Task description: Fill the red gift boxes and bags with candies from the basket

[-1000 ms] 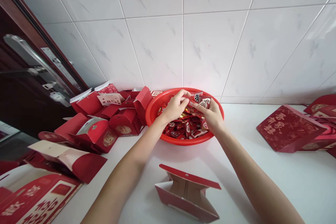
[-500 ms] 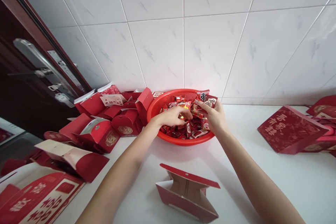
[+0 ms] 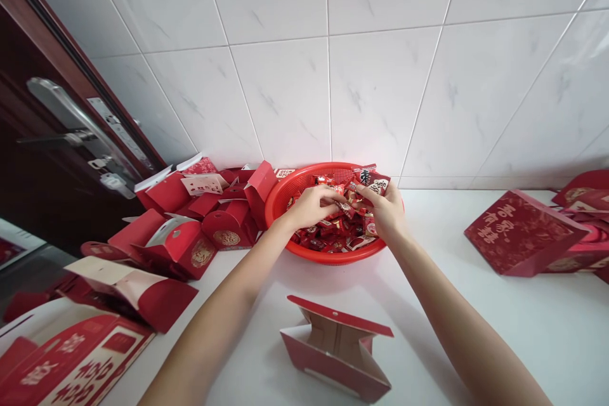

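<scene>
A red plastic basket point(image 3: 328, 259) by the wall holds many wrapped candies point(image 3: 333, 228) in red, gold and white. My left hand point(image 3: 316, 204) is over the basket, its thumb and fingers closed on a red-wrapped candy point(image 3: 344, 208). At the basket's right side, my right hand point(image 3: 386, 208) grips several wrapped candies, dark red with white and black print point(image 3: 379, 185), which stick up above its fingers. In front of the basket stands a red paper gift box point(image 3: 335, 352), its top open and its pale inside showing.
Several red gift boxes point(image 3: 185, 244) crowd the left side of the white table point(image 3: 247, 342). A larger printed carton point(image 3: 90, 355) stands at the lower left. More red boxes point(image 3: 523, 231) lie at the right. Behind are a tiled wall point(image 3: 285, 89) and a dark door with a handle point(image 3: 78, 124).
My left hand has risen slightly from among the candies, and a candy now shows between its fingers. My right hand stays at the basket's right side, still gripping its candies.
</scene>
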`<state>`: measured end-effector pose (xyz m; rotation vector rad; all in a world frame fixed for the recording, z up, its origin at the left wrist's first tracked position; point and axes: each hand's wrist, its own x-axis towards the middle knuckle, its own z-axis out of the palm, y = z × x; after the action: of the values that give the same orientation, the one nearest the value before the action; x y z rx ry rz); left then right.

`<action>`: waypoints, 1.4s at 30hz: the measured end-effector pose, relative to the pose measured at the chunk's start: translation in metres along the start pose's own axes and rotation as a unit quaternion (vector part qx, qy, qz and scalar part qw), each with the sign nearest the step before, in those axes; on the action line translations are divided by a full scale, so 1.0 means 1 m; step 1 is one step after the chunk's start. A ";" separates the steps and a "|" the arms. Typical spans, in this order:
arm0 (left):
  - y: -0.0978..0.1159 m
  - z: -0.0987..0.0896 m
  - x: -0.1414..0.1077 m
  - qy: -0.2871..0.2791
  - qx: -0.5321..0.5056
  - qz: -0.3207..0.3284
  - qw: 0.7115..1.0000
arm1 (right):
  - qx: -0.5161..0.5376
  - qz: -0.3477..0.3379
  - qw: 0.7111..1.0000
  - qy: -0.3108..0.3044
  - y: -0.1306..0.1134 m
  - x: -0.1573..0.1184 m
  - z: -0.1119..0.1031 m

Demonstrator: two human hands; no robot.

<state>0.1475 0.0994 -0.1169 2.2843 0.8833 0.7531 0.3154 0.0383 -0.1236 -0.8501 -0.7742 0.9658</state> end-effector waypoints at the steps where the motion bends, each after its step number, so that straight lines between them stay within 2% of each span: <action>1: -0.001 0.001 0.001 0.028 -0.022 0.000 0.999 | 0.000 0.001 1.000 -0.001 0.000 0.000 0.000; 5: -0.004 0.001 0.004 0.092 -0.084 -0.002 0.992 | -0.008 0.006 1.000 0.001 0.000 -0.001 0.000; 10: -0.002 0.000 0.004 0.084 -0.108 -0.028 0.990 | -0.017 0.008 1.000 0.005 0.000 0.000 -0.002; 13: -0.007 0.000 0.004 0.092 -0.095 -0.033 0.991 | -0.018 0.007 1.000 0.005 0.001 0.001 -0.002; 16: -0.014 0.000 0.005 0.124 -0.058 -0.046 0.990 | -0.012 0.005 1.000 0.008 0.003 0.001 -0.003; 21: -0.018 -0.003 0.004 0.133 0.016 -0.099 0.986 | -0.013 0.004 1.000 0.011 0.003 0.001 -0.003; 24: -0.015 -0.006 0.004 0.134 -0.013 -0.089 0.987 | -0.014 0.006 1.000 0.012 0.002 0.001 -0.002; 26: -0.011 -0.008 0.003 0.087 -0.067 -0.065 0.992 | -0.014 0.006 1.000 0.012 0.002 0.001 -0.002; 28: -0.008 -0.011 0.001 0.012 -0.067 -0.050 0.996 | -0.018 0.006 1.000 0.013 0.002 0.001 -0.002; 31: -0.006 -0.017 -0.005 -0.094 0.069 -0.058 0.992 | -0.024 0.004 1.000 0.010 0.002 0.001 -0.002; 35: -0.008 -0.025 -0.012 -0.221 0.231 -0.138 0.938 | -0.029 0.006 1.000 0.003 0.003 0.001 -0.003; 37: -0.009 -0.026 -0.014 -0.244 0.256 -0.160 0.922 | -0.031 0.008 0.999 0.001 0.003 0.001 -0.004; 42: -0.008 -0.025 -0.014 -0.247 0.243 -0.153 0.926 | -0.030 0.010 0.999 0.002 0.002 0.001 -0.004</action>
<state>0.1188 0.1015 -0.1095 2.4823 1.2269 -0.2090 0.3182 0.0383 -0.1269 -0.9141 -0.7960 0.9619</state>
